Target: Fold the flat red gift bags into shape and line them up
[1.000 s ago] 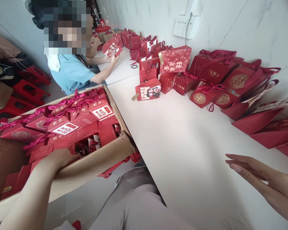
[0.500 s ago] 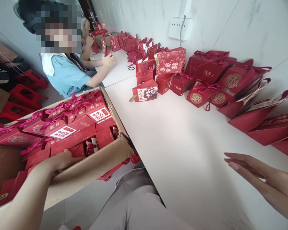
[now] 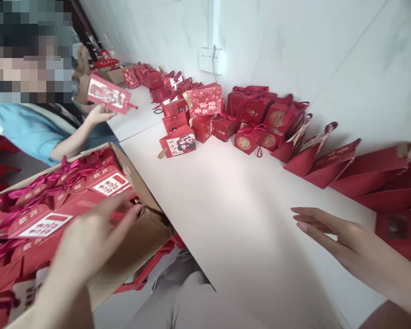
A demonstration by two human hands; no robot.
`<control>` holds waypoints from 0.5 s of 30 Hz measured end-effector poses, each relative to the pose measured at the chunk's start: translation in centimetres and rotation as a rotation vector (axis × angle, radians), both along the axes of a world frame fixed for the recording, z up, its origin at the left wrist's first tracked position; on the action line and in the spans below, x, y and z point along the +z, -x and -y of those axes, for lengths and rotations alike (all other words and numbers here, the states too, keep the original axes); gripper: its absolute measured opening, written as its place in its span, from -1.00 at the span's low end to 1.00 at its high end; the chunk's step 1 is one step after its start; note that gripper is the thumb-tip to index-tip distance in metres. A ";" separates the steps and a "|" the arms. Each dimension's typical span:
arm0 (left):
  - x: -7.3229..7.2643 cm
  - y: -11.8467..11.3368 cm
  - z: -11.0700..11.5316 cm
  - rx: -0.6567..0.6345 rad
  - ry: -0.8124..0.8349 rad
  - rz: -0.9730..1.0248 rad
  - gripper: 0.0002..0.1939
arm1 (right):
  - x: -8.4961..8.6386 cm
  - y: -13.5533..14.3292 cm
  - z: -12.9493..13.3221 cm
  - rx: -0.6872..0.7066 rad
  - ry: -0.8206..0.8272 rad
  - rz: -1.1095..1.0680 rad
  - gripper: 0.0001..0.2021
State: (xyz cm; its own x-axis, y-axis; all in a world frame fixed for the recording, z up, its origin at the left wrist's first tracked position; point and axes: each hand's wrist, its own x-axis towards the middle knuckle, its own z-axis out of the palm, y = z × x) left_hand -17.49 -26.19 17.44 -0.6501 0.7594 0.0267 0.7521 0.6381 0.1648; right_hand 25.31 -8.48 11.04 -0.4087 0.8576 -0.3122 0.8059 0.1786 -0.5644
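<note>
My left hand (image 3: 94, 230) is over the near side of a cardboard box (image 3: 132, 240), slightly blurred, its thumb and fingers apart with nothing visible between them. Packed inside that box are red gift boxes (image 3: 84, 201) with magenta ribbon bows and white labels. Above the white table (image 3: 226, 205) at the right, my right hand (image 3: 339, 233) hovers with fingers stretched out and holds nothing. Nearest to it is a red box with a dark window (image 3: 397, 226) at the table's right edge. A small red box with a cartoon couple (image 3: 178, 142) lies farther back.
Red gift boxes (image 3: 250, 107) and a row of red triangular boxes (image 3: 332, 167) line the wall. A socket strip (image 3: 210, 60) with a cable is fixed there. At the left, a person in blue (image 3: 30, 130) holds up a red box (image 3: 109, 93). A red stool (image 3: 147, 269) stands beneath the cardboard box.
My left hand has lifted from among the boxes and moved right. The view has swung right. The other person's red box is now raised and turned. My right hand stays outstretched.
</note>
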 end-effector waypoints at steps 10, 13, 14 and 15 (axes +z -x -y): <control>-6.4 -10.8 -16.0 -0.980 -0.066 0.441 -0.61 | 0.8 -3.9 0.0 -0.167 -0.109 -0.031 -0.54; -9.5 -11.7 -22.3 -0.978 -0.119 0.375 -0.61 | 1.4 -4.6 0.4 -0.228 -0.133 -0.062 -0.54; -10.7 -11.8 -24.3 -0.954 -0.146 0.340 -0.62 | 1.6 -4.9 0.5 -0.251 -0.138 -0.067 -0.54; -12.0 -11.9 -26.2 -0.923 -0.167 0.307 -0.61 | 1.9 -5.1 0.6 -0.275 -0.145 -0.070 -0.54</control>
State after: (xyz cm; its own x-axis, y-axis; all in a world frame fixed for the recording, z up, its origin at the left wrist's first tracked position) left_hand -5.58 0.05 5.47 0.1989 0.9740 0.1088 0.8526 -0.2267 0.4708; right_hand 30.40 -9.11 12.94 -0.1714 0.9724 -0.1585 0.7955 0.0417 -0.6045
